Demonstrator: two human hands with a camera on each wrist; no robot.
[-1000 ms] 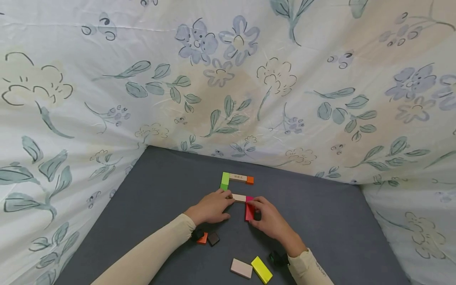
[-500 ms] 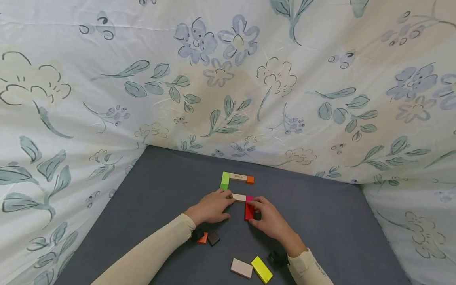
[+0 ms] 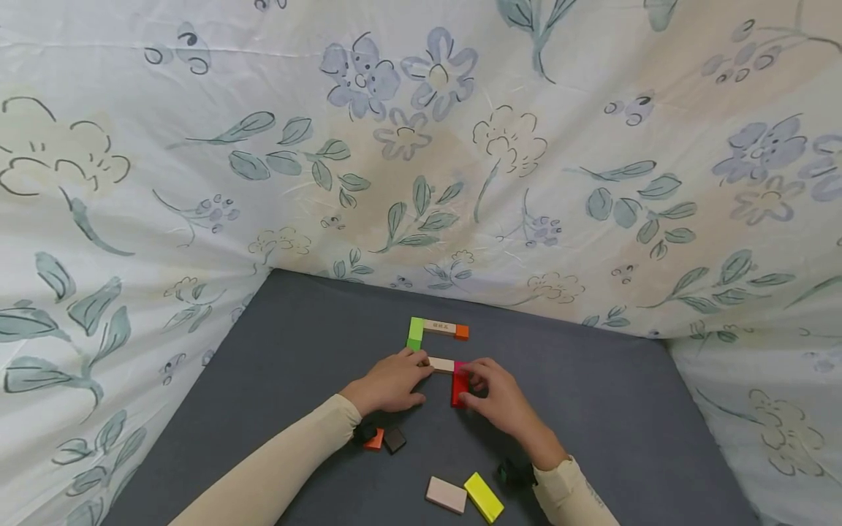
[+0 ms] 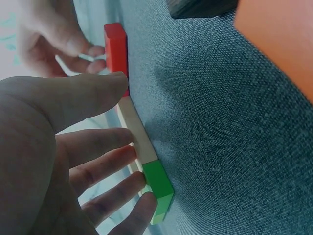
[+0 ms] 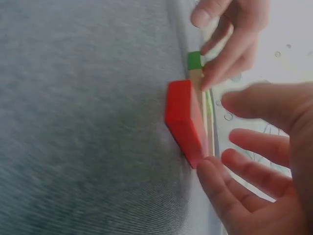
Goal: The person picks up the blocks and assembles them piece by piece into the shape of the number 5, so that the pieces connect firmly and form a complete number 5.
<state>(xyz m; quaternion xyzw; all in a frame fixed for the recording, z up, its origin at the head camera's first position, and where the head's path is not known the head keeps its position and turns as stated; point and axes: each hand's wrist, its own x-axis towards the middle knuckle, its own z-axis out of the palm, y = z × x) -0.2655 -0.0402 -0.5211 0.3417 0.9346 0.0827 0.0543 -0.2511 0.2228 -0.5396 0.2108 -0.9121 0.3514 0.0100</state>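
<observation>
The left hand (image 3: pixel 391 381) lies with relaxed fingers over the left end of a plain wooden block (image 3: pixel 442 364). In the left wrist view, its fingertips touch this block and the green block (image 4: pixel 159 178) beside it. At the wooden block's right end sits a magenta block (image 3: pixel 460 367), with a red block (image 3: pixel 458 392) running from it toward the person. The right hand (image 3: pixel 503 398) is just right of the red block, its fingers loosely bent and spread. In the right wrist view, a fingertip is close to the red block's lower end; whether it touches, I cannot tell.
Farther back, a light green block (image 3: pixel 416 327), a printed wooden block (image 3: pixel 439 326) and an orange block (image 3: pixel 463 333) continue the line. Nearer lie an orange-red block (image 3: pixel 375 440), a dark block (image 3: pixel 395 440), a pale pink block (image 3: pixel 446 495) and a yellow block (image 3: pixel 483 498). Floral cloth (image 3: pixel 421 161) hangs behind.
The right hand has let go of the red block and shifted slightly right, its fingers loosening. The left hand and the blocks have stayed where they were.
</observation>
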